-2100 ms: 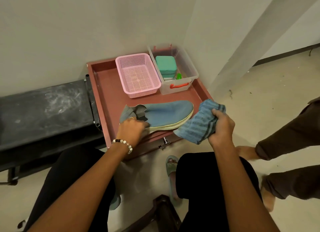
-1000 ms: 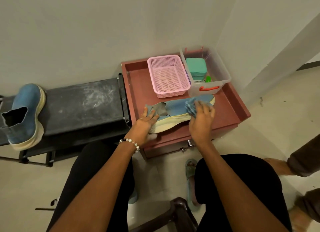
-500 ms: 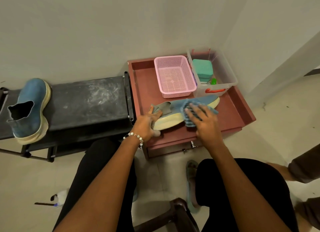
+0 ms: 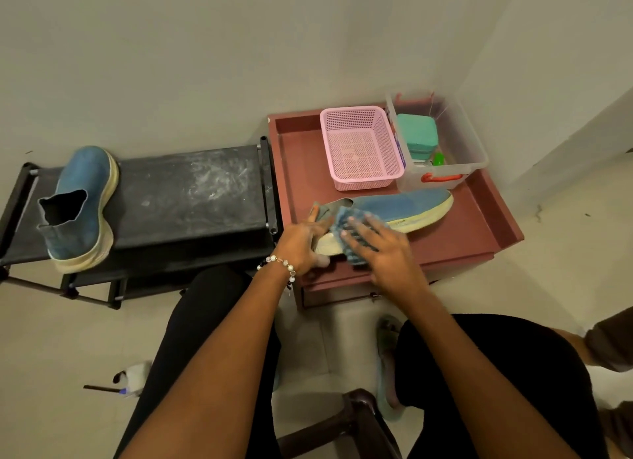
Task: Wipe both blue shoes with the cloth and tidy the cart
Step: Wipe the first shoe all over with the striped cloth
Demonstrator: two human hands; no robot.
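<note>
Shoe (image 4: 404, 207) (heel end) under cloth (image 4: 346, 225)

The cart (image 4: 479, 239) tray's near half was taken up by a blue shoe (image 4: 404, 207) lying across it, both hands crowded at its heel end. Behind the shoe, a pink basket (image 4: 359, 147) and a clear box (image 4: 455, 143) stood side by side, filling the far right corner. Bare tray floor stayed open along the far left and at the right end by the toe. The dark bench (image 4: 191, 191) beside the cart lay open except where the second shoe (image 4: 82, 208) stood at its left end.
</note>
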